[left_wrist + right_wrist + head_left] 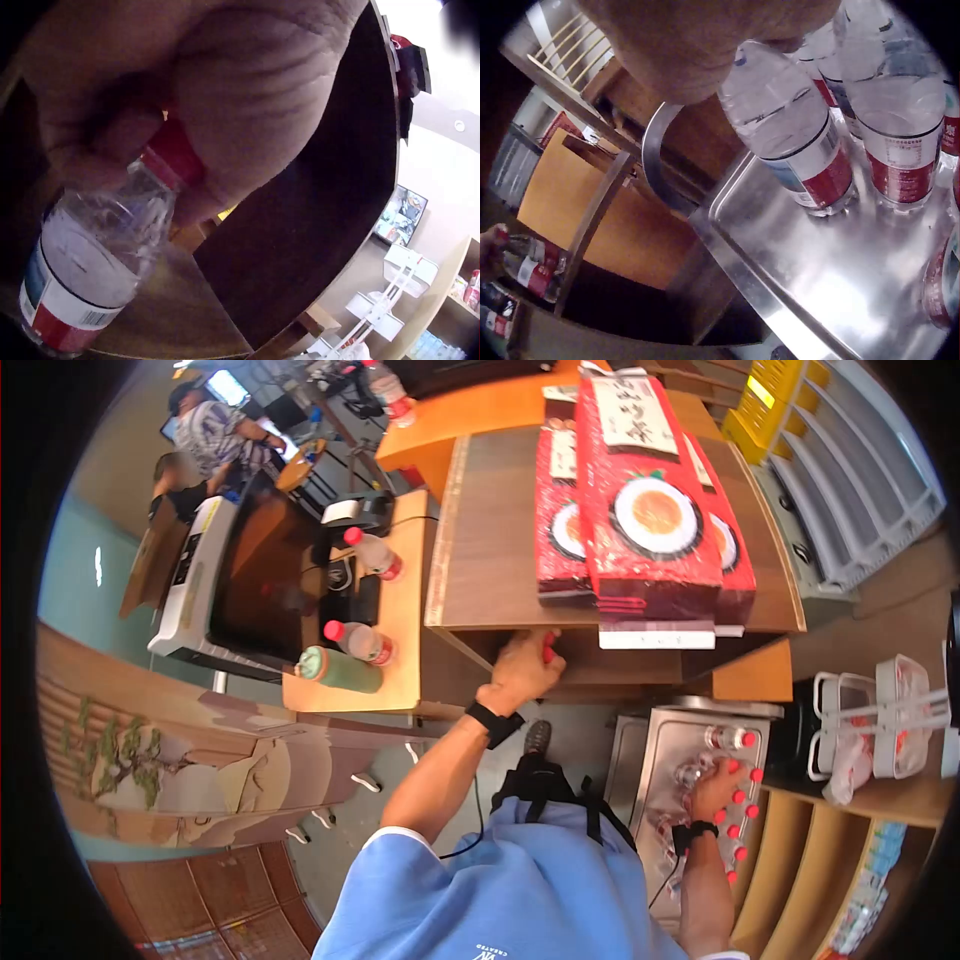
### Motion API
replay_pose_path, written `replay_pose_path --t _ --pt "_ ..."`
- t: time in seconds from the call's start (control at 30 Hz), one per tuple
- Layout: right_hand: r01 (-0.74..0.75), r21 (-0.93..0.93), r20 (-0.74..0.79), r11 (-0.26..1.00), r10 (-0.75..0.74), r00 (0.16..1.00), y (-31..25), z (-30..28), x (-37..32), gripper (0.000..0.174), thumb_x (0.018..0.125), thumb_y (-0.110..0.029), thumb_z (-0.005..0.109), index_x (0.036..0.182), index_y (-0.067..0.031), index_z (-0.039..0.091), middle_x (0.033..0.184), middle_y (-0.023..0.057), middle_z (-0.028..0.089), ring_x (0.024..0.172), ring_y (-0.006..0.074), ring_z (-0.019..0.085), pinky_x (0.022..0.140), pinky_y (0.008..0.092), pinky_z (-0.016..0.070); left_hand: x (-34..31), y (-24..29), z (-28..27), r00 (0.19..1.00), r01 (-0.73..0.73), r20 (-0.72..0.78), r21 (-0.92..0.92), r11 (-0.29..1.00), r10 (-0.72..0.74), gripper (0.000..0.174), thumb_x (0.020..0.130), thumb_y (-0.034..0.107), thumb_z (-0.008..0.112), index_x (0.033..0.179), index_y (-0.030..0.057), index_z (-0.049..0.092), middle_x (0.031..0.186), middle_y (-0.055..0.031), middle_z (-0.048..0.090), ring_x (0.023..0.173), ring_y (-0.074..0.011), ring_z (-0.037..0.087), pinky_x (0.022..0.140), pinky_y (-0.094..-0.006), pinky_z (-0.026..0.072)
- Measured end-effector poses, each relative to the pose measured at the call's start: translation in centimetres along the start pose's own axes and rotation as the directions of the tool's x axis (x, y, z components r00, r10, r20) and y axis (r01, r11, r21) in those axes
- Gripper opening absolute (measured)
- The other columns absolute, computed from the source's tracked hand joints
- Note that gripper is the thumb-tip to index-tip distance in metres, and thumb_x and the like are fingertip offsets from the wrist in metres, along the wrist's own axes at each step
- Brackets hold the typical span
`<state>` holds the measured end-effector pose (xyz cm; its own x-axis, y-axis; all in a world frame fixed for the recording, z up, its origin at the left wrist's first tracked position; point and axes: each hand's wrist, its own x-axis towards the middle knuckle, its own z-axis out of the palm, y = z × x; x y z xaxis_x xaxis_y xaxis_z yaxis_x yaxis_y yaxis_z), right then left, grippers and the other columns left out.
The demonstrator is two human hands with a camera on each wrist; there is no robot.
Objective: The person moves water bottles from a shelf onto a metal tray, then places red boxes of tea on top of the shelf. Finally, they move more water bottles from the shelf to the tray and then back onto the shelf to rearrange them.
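Observation:
My left hand [527, 668] reaches into the opening beneath the wooden cabinet top [490, 540] and grips a clear plastic bottle [97, 262] by its neck, just below the red cap [171, 150]. That bottle has a white and red label. Off to the right, my right hand [716, 790] is over a metal tray [655, 760] crowded with red-capped bottles. In the right wrist view its fingers close around the top of one bottle [795, 135], whose base is at the tray surface. Another bottle [900, 135] stands beside it, and one [730, 737] lies on its side.
Red boxes [650, 510] lie on the cabinet top. To the left, a desk [400, 670] bears two bottles, a green flask [340, 670] and a monitor [270, 580]. White baskets [900, 710] are at the right. Two people are in the left background.

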<state>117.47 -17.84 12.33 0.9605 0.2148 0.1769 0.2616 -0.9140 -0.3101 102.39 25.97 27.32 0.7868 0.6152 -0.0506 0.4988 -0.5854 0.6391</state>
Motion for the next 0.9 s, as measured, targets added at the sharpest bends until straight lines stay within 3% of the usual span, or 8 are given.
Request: replay_pose_path --t 0.07,0.13,0.3,0.37,0.53,0.7,0.8,0.9 --pt "-0.037 0.012 0.009 0.999 0.037 0.999 -1.2 -1.0 0.2 0.019 0.089 -0.004 0.060 0.108 -0.0090 0.065 0.134 0.0248 0.048 0.103 0.0504 0.062 0.086 0.0553 0.0536 -0.2 0.0 0.4 0.999 -0.036 0.001 0.006 0.999 0.036 0.053 0.085 0.025 0.070 0.133 0.0046 0.059 0.117 -0.0244 0.066 0.106 -0.0443 0.065 0.093 -0.0515 0.0539" --pt "-0.060 0.017 0.040 0.998 0.059 0.997 -2.2 -1.6 0.1 0.016 0.091 -0.005 0.060 0.106 -0.0074 0.065 0.129 0.0254 0.050 0.108 0.0496 0.060 0.087 0.0558 0.0531 -0.9 0.5 0.9 0.985 -0.014 -0.169 0.165 0.986 0.043 0.045 0.087 0.023 0.068 0.129 0.0081 0.063 0.112 -0.0193 0.067 0.093 -0.0411 0.070 0.084 -0.0511 0.0577" --pt "-0.035 0.035 0.022 0.999 0.035 0.999 -2.2 -1.9 0.1 0.018 0.091 -0.005 0.059 0.108 -0.0067 0.065 0.130 0.0259 0.049 0.113 0.0498 0.058 0.089 0.0554 0.0534 -2.0 2.5 -0.9 0.988 -0.071 -0.114 0.259 0.963 0.104 0.041 0.089 0.015 0.065 0.129 0.0144 0.063 0.116 -0.0230 0.065 0.089 -0.0420 0.071 0.074 -0.0525 0.0592" --pt "-0.003 0.052 -0.005 0.999 0.004 1.000 -2.3 -1.8 0.0 0.019 0.091 -0.004 0.059 0.109 -0.0078 0.065 0.130 0.0254 0.049 0.113 0.0497 0.058 0.088 0.0559 0.0535 -1.6 2.1 -1.7 0.981 -0.176 -0.025 0.315 0.933 0.193 0.041 0.088 0.011 0.064 0.129 0.0160 0.062 0.115 -0.0220 0.065 0.088 -0.0421 0.071 0.073 -0.0538 0.0589" --pt "-0.040 0.041 0.048 0.998 0.038 0.998 -1.7 -1.3 0.1 0.018 0.092 -0.004 0.058 0.108 -0.0094 0.064 0.129 0.0234 0.049 0.109 0.0492 0.060 0.086 0.0555 0.0543 -1.0 2.0 -2.0 0.988 -0.151 0.017 0.370 0.917 0.156 0.042 0.087 0.006 0.062 0.128 0.0148 0.061 0.115 -0.0209 0.067 0.089 -0.0427 0.072 0.073 -0.0541 0.0594" --pt "0.018 0.052 -0.025 0.999 -0.016 1.000 -1.6 -1.3 -0.1 0.018 0.091 -0.004 0.060 0.106 -0.0114 0.065 0.125 0.0236 0.049 0.103 0.0507 0.062 0.081 0.0569 0.0556 -0.5 2.9 -2.2 0.996 -0.072 0.071 0.456 0.887 0.044 0.043 0.088 0.003 0.061 0.130 0.0142 0.061 0.117 -0.0198 0.067 0.096 -0.0423 0.071 0.078 -0.0527 0.0602" --pt "0.044 0.047 -0.052 0.998 -0.042 0.998 -1.4 -1.0 -0.1 0.018 0.091 -0.005 0.060 0.107 -0.0122 0.065 0.125 0.0240 0.049 0.102 0.0510 0.062 0.080 0.0569 0.0555 -0.1 2.5 -1.9 0.992 -0.116 0.007 0.481 0.869 0.129 0.035 0.085 0.007 0.068 0.120 0.0061 0.066 0.108 -0.0276 0.069 0.094 -0.0458 0.071 0.077 -0.0567 0.0587" --pt "0.009 0.054 -0.003 0.999 -0.009 1.000 -1.4 -1.3 -0.1 0.018 0.091 -0.006 0.060 0.107 -0.0132 0.066 0.126 0.0240 0.049 0.102 0.0508 0.062 0.080 0.0566 0.0555 0.1 1.9 -1.5 0.982 -0.133 -0.045 0.529 0.838 0.185 0.037 0.083 0.006 0.069 0.120 0.0052 0.065 0.108 -0.0262 0.070 0.100 -0.0457 0.070 0.079 -0.0552 0.0597"
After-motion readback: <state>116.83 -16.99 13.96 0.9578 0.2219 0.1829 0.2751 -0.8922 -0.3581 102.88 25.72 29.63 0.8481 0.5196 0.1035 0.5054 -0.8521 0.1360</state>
